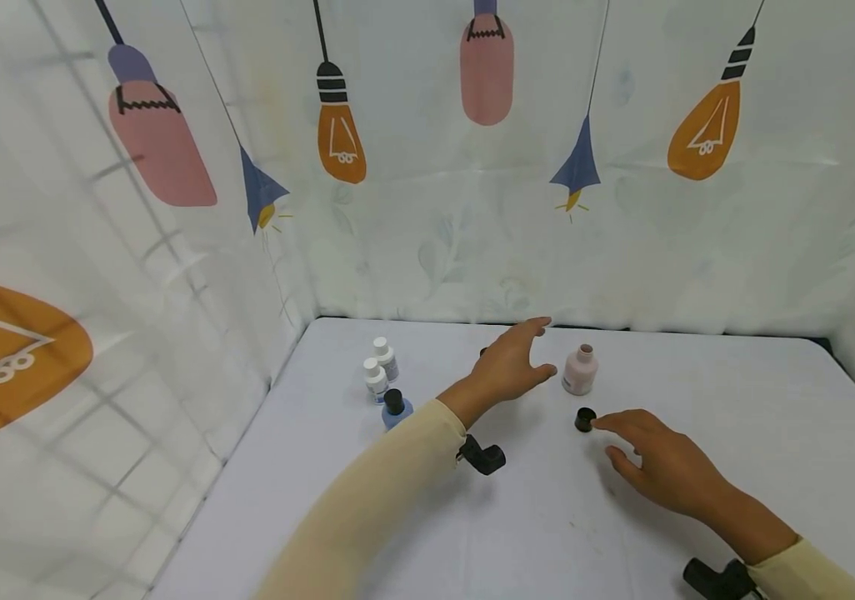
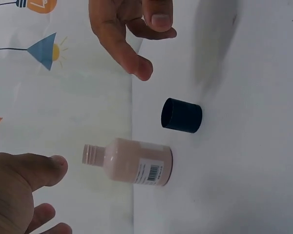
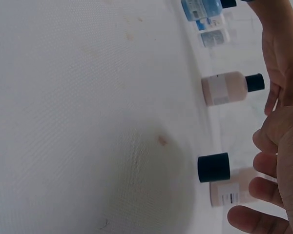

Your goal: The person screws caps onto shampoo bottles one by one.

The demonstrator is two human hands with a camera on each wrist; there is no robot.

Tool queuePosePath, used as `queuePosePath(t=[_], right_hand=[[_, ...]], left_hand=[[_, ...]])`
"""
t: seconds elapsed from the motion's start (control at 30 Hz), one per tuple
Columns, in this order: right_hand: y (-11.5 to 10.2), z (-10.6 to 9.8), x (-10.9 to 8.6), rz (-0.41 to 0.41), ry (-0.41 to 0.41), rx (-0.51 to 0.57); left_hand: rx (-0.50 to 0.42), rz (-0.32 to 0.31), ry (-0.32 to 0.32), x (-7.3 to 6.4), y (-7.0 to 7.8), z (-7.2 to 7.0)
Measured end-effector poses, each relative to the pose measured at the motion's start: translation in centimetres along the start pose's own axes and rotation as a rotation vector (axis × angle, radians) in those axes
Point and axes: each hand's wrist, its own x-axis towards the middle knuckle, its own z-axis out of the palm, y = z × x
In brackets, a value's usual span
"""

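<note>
An uncapped pink bottle (image 1: 580, 372) stands upright on the table, its threaded neck bare. Just in front of it sits a loose black cap (image 1: 584, 419), open end up. My left hand (image 1: 506, 362) is raised to the left of the bottle, fingers and thumb spread with nothing between them. Beside the cap hovers my right hand (image 1: 660, 462), fingers loosely bent and holding nothing; in the left wrist view a gap shows between its fingertips and the cap (image 2: 181, 115). A second pink bottle (image 3: 224, 88), black-capped, is mostly hidden behind my left hand in the head view.
Towards the table's left side stand a blue bottle (image 1: 396, 410) with a black cap and two small white bottles (image 1: 377, 379). A patterned curtain (image 1: 427, 233) hangs behind the white table (image 1: 712, 400) and along its left side.
</note>
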Motion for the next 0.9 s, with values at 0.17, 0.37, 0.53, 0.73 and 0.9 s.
queuePosePath(t=[0.17,0.37,0.53,0.73,0.9], right_hand=[[0.2,0.0,0.0,0.012,-0.006,-0.006],[0.9,0.0,-0.1,0.027,-0.006,-0.017],[1.4,-0.2,-0.2,0.066,-0.022,-0.022],[2.0,-0.1,-0.3,0.124,-0.043,-0.027],[2.3,0.0,-0.3,0.147,-0.06,-0.038]], left_hand=[[-0.007,0.002,-0.043,0.1,0.2,1.0],[-0.048,-0.009,-0.099,0.3,0.0,2.3],[-0.075,-0.025,-0.158,0.4,-0.1,3.0],[-0.097,-0.086,-0.192,0.8,-0.2,3.8],[-0.116,-0.124,-0.171,1.5,-0.8,4.7]])
